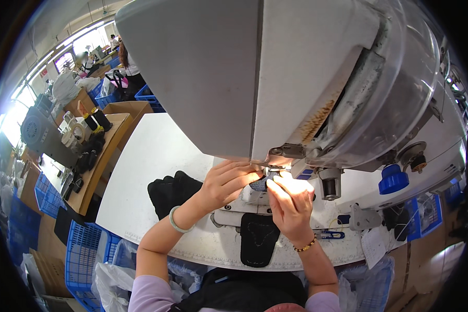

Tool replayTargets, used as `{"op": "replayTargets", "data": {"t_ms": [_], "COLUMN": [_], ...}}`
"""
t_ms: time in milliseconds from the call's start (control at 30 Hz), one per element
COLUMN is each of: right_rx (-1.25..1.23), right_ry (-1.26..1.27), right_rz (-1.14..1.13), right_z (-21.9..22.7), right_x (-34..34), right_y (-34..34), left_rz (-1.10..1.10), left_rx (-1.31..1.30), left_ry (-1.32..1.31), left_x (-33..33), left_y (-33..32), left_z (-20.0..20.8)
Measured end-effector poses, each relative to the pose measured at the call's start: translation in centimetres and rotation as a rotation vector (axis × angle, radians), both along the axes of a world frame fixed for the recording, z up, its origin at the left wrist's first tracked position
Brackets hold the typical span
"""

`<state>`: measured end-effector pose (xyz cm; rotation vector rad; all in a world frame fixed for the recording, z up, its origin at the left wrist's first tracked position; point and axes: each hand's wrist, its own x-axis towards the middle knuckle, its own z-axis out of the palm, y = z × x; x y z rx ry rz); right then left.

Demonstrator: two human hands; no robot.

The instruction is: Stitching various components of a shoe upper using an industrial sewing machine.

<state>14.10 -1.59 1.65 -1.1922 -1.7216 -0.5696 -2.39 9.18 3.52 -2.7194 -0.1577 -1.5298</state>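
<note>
Under the head of a large white industrial sewing machine [307, 67], both hands meet at the lit needle area. My left hand [226, 182] comes in from the left, fingers pressed together, their tips on a small dark piece [258, 185] that is mostly hidden. My right hand [292, 208] pinches at the same piece from the right; glare washes out its fingertips. A black fabric piece [257, 240] with pale stitching lies flat below the hands. More black pieces [174, 192] lie piled left of my left wrist.
Blue-handled thread snips [330, 235] lie right of my right wrist. A blue knob [392, 179] hangs from the machine's right side. Blue crates [83, 255] stand below the white table [135, 171] at left. Thread spools [101, 119] stand on a wooden bench. Other people are in the background.
</note>
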Motion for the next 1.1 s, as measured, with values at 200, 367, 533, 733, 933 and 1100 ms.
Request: {"op": "replayTargets", "data": {"t_ms": [200, 367, 533, 733, 933, 1100], "right_rx": [-0.047, -0.064, 0.09, 0.07, 0.032, 0.047], "right_ry": [0.078, 0.127, 0.027, -0.111, -0.06, 0.021], "right_rz": [0.019, 0.076, 0.042, -0.001, 0.007, 0.039], "right_z": [-0.3, -0.3, -1.7, -1.6, -0.7, 0.0], "right_x": [0.5, 1.1, 1.6, 0.0, -0.4, -0.4], "right_y": [0.5, 0.7, 0.8, 0.3, -0.1, 0.0], "left_rz": [0.024, -0.07, -0.037, -0.034, 0.005, 0.109], "left_rx": [-0.191, -0.251, -0.003, -0.084, -0.069, -0.053], "left_ry": [-0.102, -0.053, 0.038, 0.099, 0.109, 0.125], "left_x": [-0.1, -0.2, -0.4, -1.1, -1.0, -0.7], "left_y": [1.5, 1.4, 0.8, 0.4, -0.7, -2.1], "left_z": [-2.0, -0.4, 1.2, 1.7, 2.2, 2.3]}}
